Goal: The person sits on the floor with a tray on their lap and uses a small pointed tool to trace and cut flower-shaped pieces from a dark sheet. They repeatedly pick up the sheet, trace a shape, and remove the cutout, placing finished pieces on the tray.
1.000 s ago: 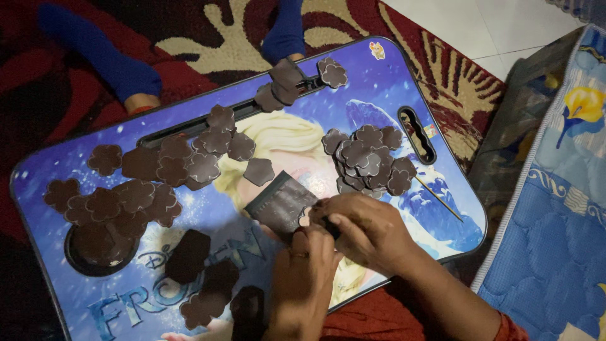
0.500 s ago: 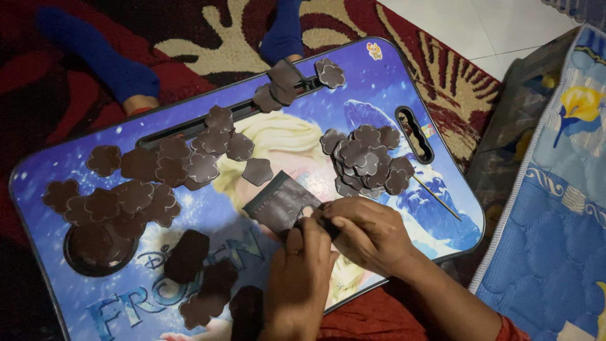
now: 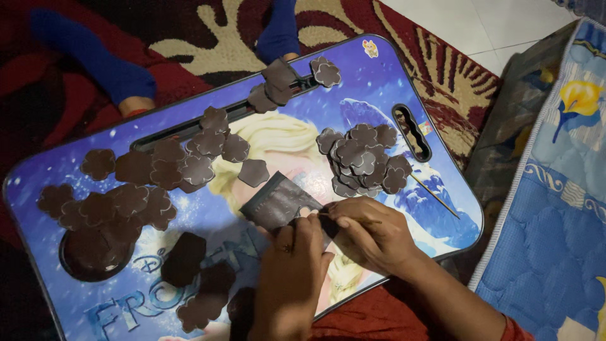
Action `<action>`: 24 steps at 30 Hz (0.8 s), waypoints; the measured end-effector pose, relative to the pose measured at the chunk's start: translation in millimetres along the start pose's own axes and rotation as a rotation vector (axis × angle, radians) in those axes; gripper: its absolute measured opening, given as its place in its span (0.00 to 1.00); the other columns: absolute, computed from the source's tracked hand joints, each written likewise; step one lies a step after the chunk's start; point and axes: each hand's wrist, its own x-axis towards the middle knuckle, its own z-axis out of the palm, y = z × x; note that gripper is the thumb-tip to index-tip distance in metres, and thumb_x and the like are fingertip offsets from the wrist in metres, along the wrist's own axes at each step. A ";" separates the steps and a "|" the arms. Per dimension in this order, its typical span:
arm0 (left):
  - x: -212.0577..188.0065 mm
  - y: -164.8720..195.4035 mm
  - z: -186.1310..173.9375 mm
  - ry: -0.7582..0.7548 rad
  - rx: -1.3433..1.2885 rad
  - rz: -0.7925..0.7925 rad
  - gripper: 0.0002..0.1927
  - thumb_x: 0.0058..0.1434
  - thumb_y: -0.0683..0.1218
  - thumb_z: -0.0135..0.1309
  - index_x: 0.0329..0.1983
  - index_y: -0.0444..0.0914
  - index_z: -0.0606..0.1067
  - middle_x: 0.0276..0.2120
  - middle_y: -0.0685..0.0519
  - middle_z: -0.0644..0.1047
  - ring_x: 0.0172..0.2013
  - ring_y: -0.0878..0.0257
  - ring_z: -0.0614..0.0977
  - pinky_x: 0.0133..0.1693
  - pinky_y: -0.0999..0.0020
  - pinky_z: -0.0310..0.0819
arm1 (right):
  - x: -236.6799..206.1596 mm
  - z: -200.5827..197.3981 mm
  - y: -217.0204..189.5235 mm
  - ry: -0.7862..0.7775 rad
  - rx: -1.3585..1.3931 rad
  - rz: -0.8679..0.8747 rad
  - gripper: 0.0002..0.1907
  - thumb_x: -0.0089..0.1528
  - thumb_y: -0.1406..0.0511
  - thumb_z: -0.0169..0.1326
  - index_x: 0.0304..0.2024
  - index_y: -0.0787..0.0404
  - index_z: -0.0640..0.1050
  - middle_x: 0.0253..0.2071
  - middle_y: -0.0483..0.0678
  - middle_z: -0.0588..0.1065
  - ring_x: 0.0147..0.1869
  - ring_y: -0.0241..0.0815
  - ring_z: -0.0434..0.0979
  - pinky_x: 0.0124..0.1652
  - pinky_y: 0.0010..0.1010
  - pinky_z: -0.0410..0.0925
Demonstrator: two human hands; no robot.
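A small dark brown sheet [image 3: 278, 202] lies on the blue picture lap desk [image 3: 379, 82], near its front edge. My left hand [image 3: 293, 271] pinches the sheet's near corner from below. My right hand [image 3: 372, 237] meets it from the right, fingers curled around what looks like a thin stick pressed at the same corner. Just beyond my right hand sits a heap of dark flower-shaped cutouts [image 3: 363, 158]. A single flower cutout [image 3: 254, 172] lies just above the sheet.
More flower cutouts [image 3: 126, 202] spread over the desk's left half and its slot at the back. A thin stick [image 3: 435, 197] lies by the right edge. Another person's blue-socked feet [image 3: 107, 66] rest on the rug behind. A blue quilt [image 3: 555, 240] lies at the right.
My left fingers have crept slightly up to the sheet's corner, closer to my right hand. The cutouts and desk have not moved.
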 end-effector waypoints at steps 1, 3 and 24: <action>-0.2 -0.1 -2.4 0.044 0.019 0.026 0.37 0.50 0.53 0.66 0.60 0.32 0.69 0.48 0.47 0.71 0.45 0.50 0.75 0.48 0.54 0.71 | 0.0 0.1 -0.1 0.007 0.011 -0.002 0.05 0.67 0.70 0.55 0.44 0.66 0.78 0.44 0.54 0.82 0.49 0.49 0.86 0.46 0.33 0.77; 0.2 1.4 -4.5 0.097 0.067 0.064 0.37 0.48 0.53 0.65 0.58 0.31 0.70 0.47 0.46 0.72 0.44 0.49 0.75 0.50 0.49 0.69 | 0.4 1.6 2.0 0.004 0.011 -0.017 0.05 0.67 0.70 0.55 0.45 0.66 0.78 0.44 0.55 0.81 0.49 0.49 0.85 0.46 0.33 0.77; -0.9 -2.0 -9.1 0.077 0.162 0.092 0.37 0.50 0.56 0.64 0.59 0.33 0.70 0.45 0.49 0.71 0.42 0.52 0.75 0.47 0.53 0.71 | 2.3 7.2 -0.7 0.031 -0.002 0.037 0.06 0.67 0.71 0.54 0.45 0.65 0.79 0.45 0.54 0.82 0.48 0.48 0.86 0.45 0.33 0.77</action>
